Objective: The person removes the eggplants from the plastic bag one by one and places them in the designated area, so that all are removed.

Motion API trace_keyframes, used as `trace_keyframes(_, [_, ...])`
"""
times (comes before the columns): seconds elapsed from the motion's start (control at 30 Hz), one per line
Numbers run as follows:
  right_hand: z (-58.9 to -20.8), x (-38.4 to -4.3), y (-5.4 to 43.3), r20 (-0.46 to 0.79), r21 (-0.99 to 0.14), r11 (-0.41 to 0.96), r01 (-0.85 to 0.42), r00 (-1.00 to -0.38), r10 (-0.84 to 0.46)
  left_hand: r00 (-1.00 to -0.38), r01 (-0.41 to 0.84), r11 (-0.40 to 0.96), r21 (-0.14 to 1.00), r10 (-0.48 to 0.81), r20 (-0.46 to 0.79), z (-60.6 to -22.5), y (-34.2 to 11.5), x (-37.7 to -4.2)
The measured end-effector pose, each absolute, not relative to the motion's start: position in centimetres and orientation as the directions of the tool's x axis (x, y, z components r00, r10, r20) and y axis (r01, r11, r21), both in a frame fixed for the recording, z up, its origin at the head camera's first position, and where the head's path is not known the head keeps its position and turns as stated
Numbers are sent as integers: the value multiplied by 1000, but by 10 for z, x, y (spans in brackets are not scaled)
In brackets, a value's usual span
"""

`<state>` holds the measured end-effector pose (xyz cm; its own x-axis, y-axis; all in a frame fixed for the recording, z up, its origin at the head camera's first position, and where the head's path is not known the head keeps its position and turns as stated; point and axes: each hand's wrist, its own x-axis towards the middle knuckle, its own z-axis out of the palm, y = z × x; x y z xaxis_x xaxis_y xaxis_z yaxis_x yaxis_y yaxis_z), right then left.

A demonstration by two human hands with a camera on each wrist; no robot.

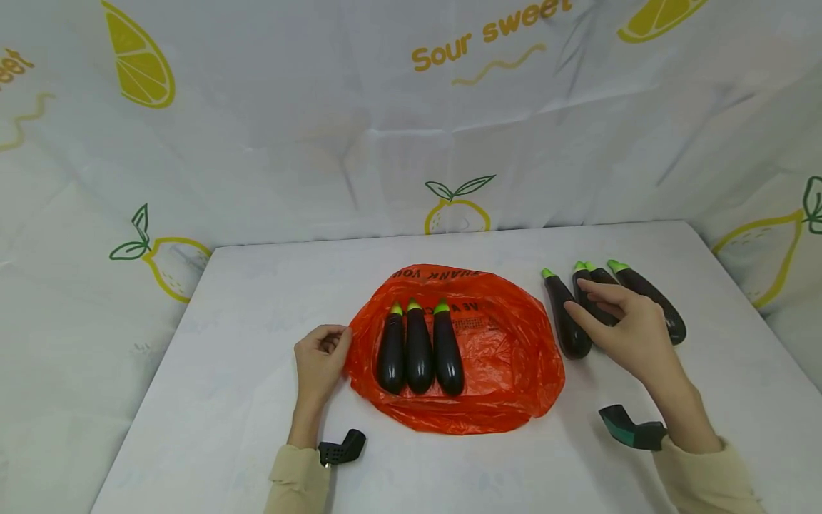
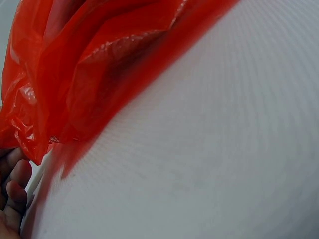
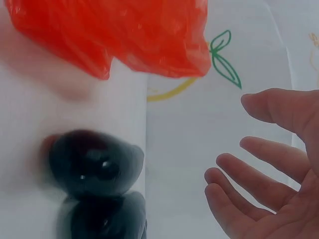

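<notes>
A red plastic bag (image 1: 494, 357) lies spread on the table with its mouth wide. Inside, side by side on its left half, are three eggplants (image 1: 419, 350) with green stem ends. My left hand (image 1: 322, 357) pinches the bag's left rim; in the left wrist view its curled fingers (image 2: 17, 194) sit right at the bunched red plastic. Over several more eggplants (image 1: 568, 321) to the right of the bag hovers my right hand (image 1: 619, 321), thumb and fingers apart. The right wrist view shows nothing between these fingers (image 3: 261, 174), and rounded eggplant ends (image 3: 97, 162) beside them.
The white table (image 1: 244, 307) meets a white lemon-print curtain (image 1: 289, 143) at its back edge. On the right, one eggplant (image 1: 655, 300) lies slanted, partly behind the right hand. Each wrist wears a dark camera mount (image 1: 632, 430).
</notes>
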<state>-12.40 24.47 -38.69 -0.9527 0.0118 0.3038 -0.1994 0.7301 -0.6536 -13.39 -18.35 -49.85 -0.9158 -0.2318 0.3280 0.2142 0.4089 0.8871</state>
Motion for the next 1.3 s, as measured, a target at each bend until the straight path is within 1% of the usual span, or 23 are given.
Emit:
trace_keyframes(0.57, [-377,-118,212,326,-674,687,-271,-944,-53,-919,205,419,884,-230,322,-497,-183,-133])
trace_keyframes(0.97, [-373,-114,188,283,-693,664,-281,-953,-108,-919,200,413,888,-235,316,-495,-183,-133])
trace_keyframes(1.3, [-376,-113,174,223,-718,646,-260,-965,-140,-919,200,409,890,-238,316,-495,-183,-133])
